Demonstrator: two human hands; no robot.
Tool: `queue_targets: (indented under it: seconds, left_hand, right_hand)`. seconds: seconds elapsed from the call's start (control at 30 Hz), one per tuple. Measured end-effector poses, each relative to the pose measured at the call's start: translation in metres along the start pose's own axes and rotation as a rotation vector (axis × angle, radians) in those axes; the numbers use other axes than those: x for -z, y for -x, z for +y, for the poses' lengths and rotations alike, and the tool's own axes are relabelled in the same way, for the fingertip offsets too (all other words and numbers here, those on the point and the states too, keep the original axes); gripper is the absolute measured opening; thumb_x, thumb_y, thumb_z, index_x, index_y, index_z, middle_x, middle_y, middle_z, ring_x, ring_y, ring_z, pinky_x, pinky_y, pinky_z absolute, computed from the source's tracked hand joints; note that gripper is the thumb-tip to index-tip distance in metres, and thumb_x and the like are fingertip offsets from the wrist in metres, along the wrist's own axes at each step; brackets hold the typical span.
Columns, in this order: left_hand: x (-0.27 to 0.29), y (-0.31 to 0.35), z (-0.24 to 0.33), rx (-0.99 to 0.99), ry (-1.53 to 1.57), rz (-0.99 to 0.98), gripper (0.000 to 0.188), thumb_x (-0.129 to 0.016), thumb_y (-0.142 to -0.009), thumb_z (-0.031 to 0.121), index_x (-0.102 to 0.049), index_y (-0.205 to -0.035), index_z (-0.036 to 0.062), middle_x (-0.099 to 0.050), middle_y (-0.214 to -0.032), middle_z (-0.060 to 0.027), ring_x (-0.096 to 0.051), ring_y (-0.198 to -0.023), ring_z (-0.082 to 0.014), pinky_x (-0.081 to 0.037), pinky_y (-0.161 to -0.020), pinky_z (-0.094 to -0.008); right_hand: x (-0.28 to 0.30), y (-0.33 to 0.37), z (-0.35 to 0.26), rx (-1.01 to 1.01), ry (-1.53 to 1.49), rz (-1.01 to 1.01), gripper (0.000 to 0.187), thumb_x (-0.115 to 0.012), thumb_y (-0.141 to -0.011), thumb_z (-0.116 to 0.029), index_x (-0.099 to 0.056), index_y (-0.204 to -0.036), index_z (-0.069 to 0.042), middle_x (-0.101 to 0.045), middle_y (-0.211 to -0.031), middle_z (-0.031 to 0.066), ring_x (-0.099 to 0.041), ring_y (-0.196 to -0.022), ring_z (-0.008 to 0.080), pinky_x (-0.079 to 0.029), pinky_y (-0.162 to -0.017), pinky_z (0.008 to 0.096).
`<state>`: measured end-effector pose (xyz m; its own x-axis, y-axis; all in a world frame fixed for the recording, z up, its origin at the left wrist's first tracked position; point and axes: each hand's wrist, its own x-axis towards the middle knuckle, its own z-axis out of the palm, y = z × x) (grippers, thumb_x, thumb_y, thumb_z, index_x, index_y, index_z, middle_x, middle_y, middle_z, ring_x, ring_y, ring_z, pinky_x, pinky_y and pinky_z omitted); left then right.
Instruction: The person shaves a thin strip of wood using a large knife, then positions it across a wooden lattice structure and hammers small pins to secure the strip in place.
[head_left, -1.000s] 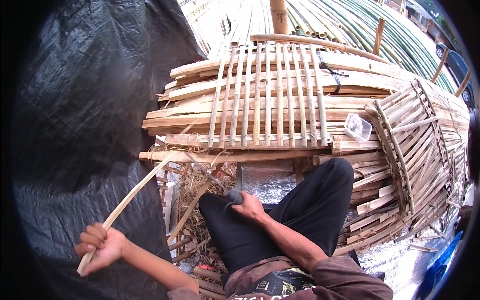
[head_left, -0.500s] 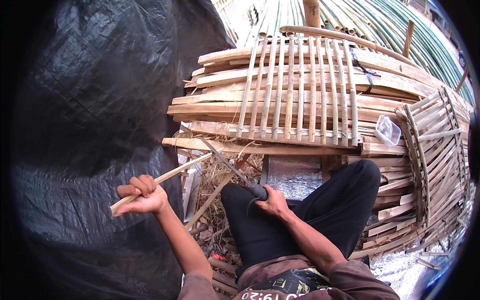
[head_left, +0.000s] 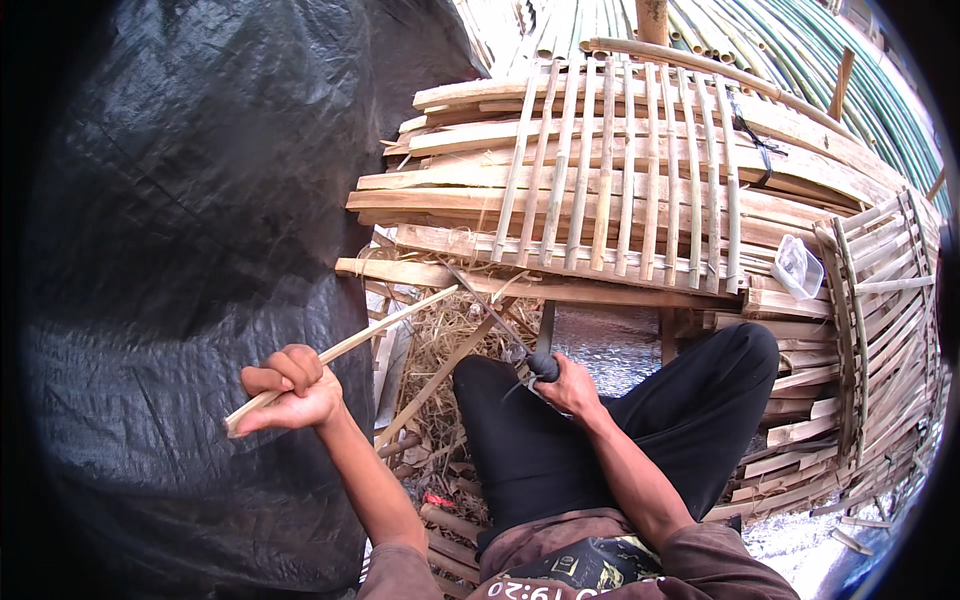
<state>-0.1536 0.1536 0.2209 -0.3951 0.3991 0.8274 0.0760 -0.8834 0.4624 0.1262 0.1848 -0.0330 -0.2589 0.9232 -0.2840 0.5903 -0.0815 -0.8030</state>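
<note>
Left hand point(head_left: 300, 390): grip was curled around the lower end of the wood strip, a short piece protruding past the fist.
Wood strip point(head_left: 390, 322): one, pale; slanted up and rightward from the left fist, its far end beside the blade; contact could not be told.
Right hand point(head_left: 572, 386): grip was wrapped around the handle of the knife, near the left knee.
Knife point(head_left: 495, 315): one, narrow, dark-handled; pointed up and leftward.
Shavings point(head_left: 440, 345): curly heap, lay below the blade.
Slats point(head_left: 605, 150): one row, lay across the stacked planks point(head_left: 385, 200).
Tub point(head_left: 797, 265): clear plastic, stood right of the slats.
</note>
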Motion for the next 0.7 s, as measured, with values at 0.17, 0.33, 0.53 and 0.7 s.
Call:
queue_targets:
  seconds: [0.17, 0.33, 0.53, 0.7]
  left_hand:
    - [-0.002, -0.001, 0.006, -0.043, -0.121, 0.149, 0.069, -0.031, -0.088, 0.081, -0.038, -0.078, 0.0130, -0.027, -0.047, 0.0033, -0.017, -0.039, -0.0054, -0.012, -0.038, -0.0229]
    - [-0.016, -0.001, -0.012, -0.072, -0.140, 0.143, 0.070, -0.037, -0.086, 0.081, -0.043, -0.096, 0.0116, -0.027, -0.050, 0.0039, -0.017, -0.042, -0.0063, -0.013, -0.040, -0.0251]
    - [-0.017, -0.008, -0.005, 0.019, -0.051, 0.075, 0.069, -0.040, -0.088, 0.079, -0.041, -0.097, 0.0101, -0.028, -0.055, 0.0029, -0.020, -0.044, -0.0062, -0.015, -0.042, -0.0243]
    - [-0.023, 0.000, -0.030, -0.023, -0.208, 0.063, 0.055, -0.046, -0.096, 0.065, -0.042, -0.106, 0.0112, -0.032, -0.054, 0.0024, -0.027, -0.045, -0.0071, -0.022, -0.045, -0.0250]
  right_hand:
    - [-0.010, -0.003, -0.001, 0.029, 0.041, -0.044, 0.059, -0.078, -0.071, -0.034, -0.062, -0.119, -0.003, -0.069, -0.098, 0.0280, -0.067, -0.094, 0.0444, -0.054, -0.084, 0.0487]
    - [-0.008, 0.008, 0.009, 0.074, -0.091, 0.018, 0.061, -0.075, -0.071, -0.030, -0.061, -0.120, 0.002, -0.070, -0.099, 0.0279, -0.069, -0.094, 0.0401, -0.055, -0.084, 0.0449]
    - [-0.006, 0.032, -0.018, 0.240, -0.180, 0.049, 0.046, -0.076, -0.069, -0.023, -0.063, -0.106, 0.003, -0.069, -0.089, 0.0270, -0.070, -0.089, 0.0416, -0.053, -0.077, 0.0451]
    - [-0.009, 0.026, -0.007, 0.202, -0.187, 0.076, 0.050, -0.077, -0.071, -0.027, -0.062, -0.109, 0.001, -0.069, -0.090, 0.0281, -0.068, -0.091, 0.0437, -0.054, -0.080, 0.0468]
